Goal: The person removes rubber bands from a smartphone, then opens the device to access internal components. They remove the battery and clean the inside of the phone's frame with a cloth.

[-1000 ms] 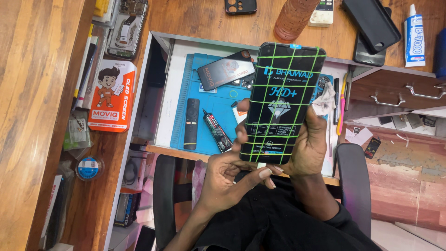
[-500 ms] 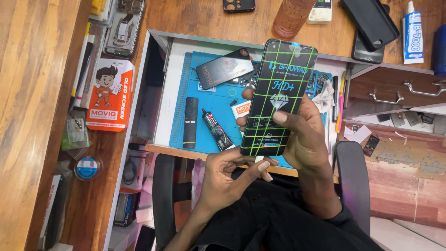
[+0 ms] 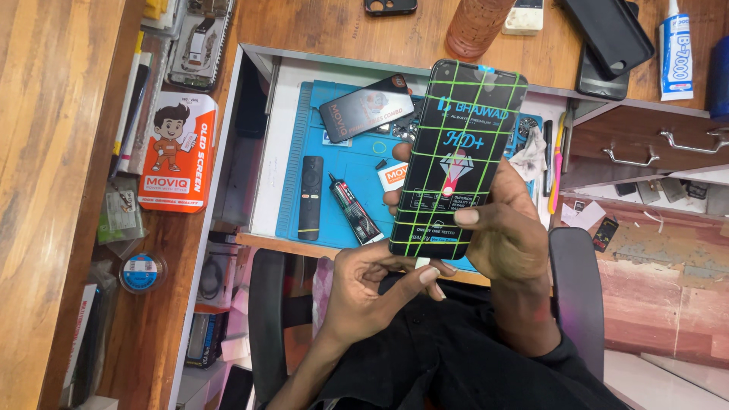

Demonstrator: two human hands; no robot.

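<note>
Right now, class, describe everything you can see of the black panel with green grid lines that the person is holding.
The black panel is a flat, glossy, phone-shaped rectangle crossed by bright green grid lines, with printed lettering and a diamond emblem. It is held tilted over the blue mat, top edge away from the person. The right hand grips its lower right side, thumb across the face; the left hand pinches a small tab at its bottom edge.

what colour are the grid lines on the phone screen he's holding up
Bright green lines on the black phone screen, held in the right hand; the head view shows it.
</note>
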